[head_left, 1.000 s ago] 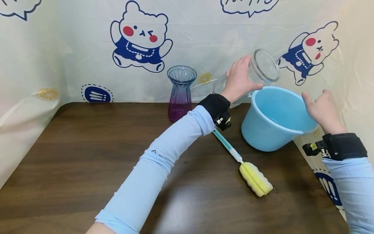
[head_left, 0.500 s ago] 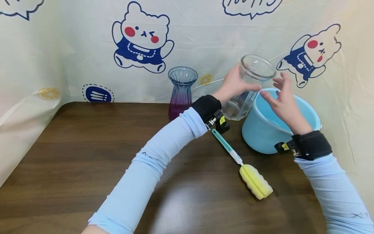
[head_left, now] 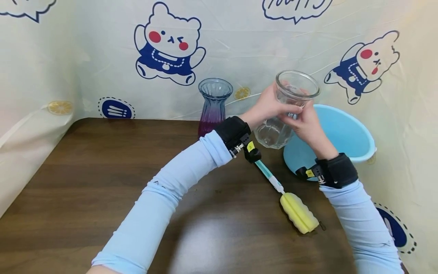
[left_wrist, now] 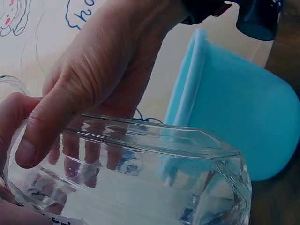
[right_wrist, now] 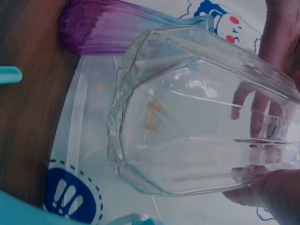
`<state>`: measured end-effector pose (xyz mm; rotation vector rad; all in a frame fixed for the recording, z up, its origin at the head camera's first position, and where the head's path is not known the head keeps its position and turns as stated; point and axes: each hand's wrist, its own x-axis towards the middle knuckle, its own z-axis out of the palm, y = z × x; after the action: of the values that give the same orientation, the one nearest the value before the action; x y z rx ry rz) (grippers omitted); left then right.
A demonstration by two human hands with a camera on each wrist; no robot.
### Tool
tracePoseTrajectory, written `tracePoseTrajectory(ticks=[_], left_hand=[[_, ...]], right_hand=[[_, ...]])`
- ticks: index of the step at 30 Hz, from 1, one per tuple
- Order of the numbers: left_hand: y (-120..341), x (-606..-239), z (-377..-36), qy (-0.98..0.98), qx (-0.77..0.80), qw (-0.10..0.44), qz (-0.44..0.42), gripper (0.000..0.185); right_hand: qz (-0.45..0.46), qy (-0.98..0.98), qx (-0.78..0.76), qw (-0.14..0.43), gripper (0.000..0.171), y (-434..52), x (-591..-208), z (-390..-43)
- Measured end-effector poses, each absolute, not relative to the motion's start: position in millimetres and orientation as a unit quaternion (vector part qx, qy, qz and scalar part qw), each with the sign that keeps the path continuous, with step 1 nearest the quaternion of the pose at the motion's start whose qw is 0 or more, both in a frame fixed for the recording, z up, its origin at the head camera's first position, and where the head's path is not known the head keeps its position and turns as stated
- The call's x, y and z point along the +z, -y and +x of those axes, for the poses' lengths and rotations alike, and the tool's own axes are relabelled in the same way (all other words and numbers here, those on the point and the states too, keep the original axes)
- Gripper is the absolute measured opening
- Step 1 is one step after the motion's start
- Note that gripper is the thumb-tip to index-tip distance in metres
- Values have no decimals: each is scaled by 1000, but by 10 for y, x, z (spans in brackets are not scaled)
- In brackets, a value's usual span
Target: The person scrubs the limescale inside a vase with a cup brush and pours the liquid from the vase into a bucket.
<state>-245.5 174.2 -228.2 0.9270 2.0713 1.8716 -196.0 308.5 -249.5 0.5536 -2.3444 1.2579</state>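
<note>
A clear faceted glass vase is held upright in the air, just left of the light blue bucket. My left hand grips it from the left. On the front right, my right hand wraps round its neck. In the left wrist view a thumb and fingers clasp the glass vase, with the bucket behind. Filling the right wrist view, the glass vase shows fingers through its wall.
A purple-tinted vase stands at the back of the brown table. A yellow sponge brush with a teal handle lies in front of the bucket. A cartoon-printed curtain closes off the back and sides.
My left hand has brought the glass vase from tipped over the bucket to upright, lower and to the left. The right hand left the bucket rim and took hold of the vase.
</note>
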Motion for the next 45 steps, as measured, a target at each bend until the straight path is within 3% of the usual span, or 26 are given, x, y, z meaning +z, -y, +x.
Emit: tracePoseTrajectory(ticks=[8, 15, 23, 28, 45], left_hand=[[-1441, -2382, -2411, -708, 622, 82, 324, 69], [-1113, -2509, -2389, -709, 616, 87, 333, 59], [-638, -2659, -2273, -770, 566, 84, 283, 75], [-380, -2736, -2203, -747, 606, 94, 257, 72], [402, -2832, -2105, -736, 636, 28, 231, 68]], right_hand=[[215, 836, 465, 197, 60, -2819, -2588, -1928], [225, 836, 469, 175, 66, -2564, -2740, -1905], [261, 833, 468, 142, 67, -2111, -2701, -1708], [291, 821, 478, 115, 70, -1875, -2710, -1671], [346, 797, 483, 110, 69, -1185, -3106, -2013]])
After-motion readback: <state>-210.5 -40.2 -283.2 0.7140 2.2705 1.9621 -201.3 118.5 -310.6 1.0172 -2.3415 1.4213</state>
